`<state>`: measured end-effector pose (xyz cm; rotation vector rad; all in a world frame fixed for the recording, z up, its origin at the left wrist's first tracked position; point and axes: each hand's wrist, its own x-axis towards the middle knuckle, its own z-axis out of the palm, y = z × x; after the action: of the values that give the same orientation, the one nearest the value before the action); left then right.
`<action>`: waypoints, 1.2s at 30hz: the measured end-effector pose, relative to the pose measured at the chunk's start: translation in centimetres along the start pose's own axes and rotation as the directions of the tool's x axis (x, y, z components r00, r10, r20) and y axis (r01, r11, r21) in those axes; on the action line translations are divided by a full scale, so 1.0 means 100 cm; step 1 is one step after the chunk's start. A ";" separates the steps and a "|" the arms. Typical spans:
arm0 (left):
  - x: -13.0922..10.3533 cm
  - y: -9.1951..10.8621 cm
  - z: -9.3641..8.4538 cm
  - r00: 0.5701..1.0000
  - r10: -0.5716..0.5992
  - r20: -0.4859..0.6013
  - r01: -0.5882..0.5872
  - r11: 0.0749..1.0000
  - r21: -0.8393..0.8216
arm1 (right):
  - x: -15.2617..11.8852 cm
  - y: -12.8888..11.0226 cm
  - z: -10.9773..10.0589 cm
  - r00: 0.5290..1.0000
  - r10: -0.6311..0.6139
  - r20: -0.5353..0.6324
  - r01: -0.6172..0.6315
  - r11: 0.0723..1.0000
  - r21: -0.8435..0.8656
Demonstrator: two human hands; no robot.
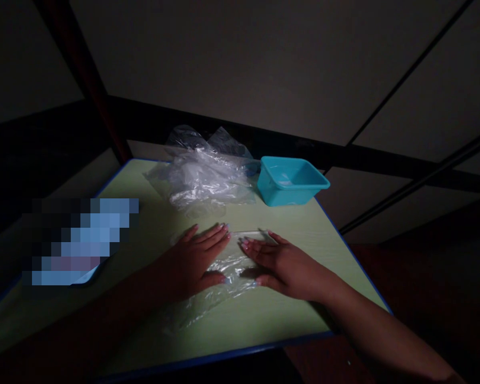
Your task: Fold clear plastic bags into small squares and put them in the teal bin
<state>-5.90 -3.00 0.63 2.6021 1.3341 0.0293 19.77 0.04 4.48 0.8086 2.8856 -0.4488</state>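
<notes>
A clear plastic bag (234, 265) lies spread on the pale green table (296, 314), its surface wrinkled and shiny. My left hand (198, 258) rests palm down over the left part of the bag, fingers stretched out to the right. From the other side, my right hand (282, 266) reaches over the bag's right part with its fingers extended and slightly apart. The fingertips of both hands point toward each other, with a strip of the bag showing between them. Neither hand is wrapped round anything.
Behind the hands lies a heap of crumpled clear plastic bags (208, 178). A turquoise plastic basket (292, 197) stands at the back right, near the table edge. On the left is a device with a pixelated screen (84, 240). The surroundings are dark.
</notes>
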 end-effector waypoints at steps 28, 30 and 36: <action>0.003 0.003 -0.002 1.000 -0.001 0.019 0.001 1.000 -0.003 | 0.005 0.020 0.004 0.917 0.358 -0.177 -0.384 0.912 -0.146; 0.003 0.003 -0.002 1.000 -0.005 0.023 0.005 1.000 -0.003 | 0.005 0.020 0.004 0.908 0.378 -0.180 -0.405 0.902 -0.148; 0.004 0.003 0.001 1.000 -0.014 0.014 0.014 1.000 0.007 | 0.007 0.015 0.000 0.865 0.395 -0.311 -0.452 0.881 -0.137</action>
<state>-5.41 -2.91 0.57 2.5931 1.3504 0.0047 20.02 1.63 4.01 1.5258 2.7869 0.0169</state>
